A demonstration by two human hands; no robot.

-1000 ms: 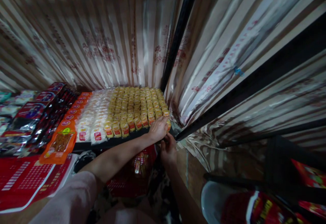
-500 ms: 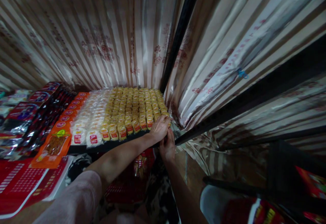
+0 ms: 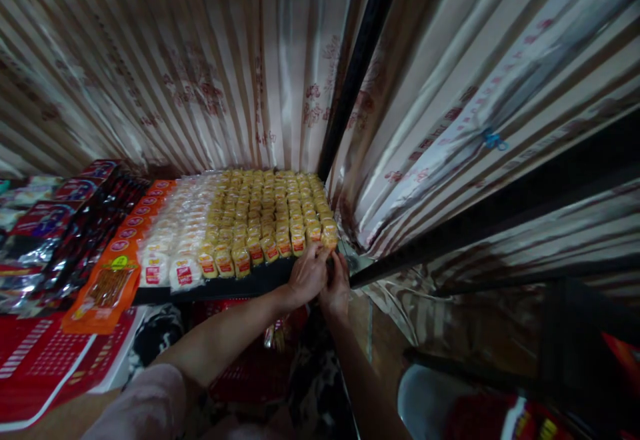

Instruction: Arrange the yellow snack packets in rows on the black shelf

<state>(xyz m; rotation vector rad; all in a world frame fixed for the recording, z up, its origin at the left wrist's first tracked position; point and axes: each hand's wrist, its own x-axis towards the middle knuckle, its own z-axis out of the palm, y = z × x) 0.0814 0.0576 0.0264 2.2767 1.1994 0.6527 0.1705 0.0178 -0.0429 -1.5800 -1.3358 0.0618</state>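
The left sleeve [image 3: 143, 403] is pale pink and stops above the bare forearm [image 3: 235, 330]. The legwear [image 3: 320, 393] carries a black-and-white blotched pattern. Left hand [image 3: 309, 275] and right hand [image 3: 337, 291] are ungloved.

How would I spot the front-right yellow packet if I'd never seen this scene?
Below the striped curtain, find the black shelf, then the block of yellow packets right of the white packets. Follow its right edge to the front, above the left hand and right hand. That corner packet has neighbours left and behind, but none to its right.
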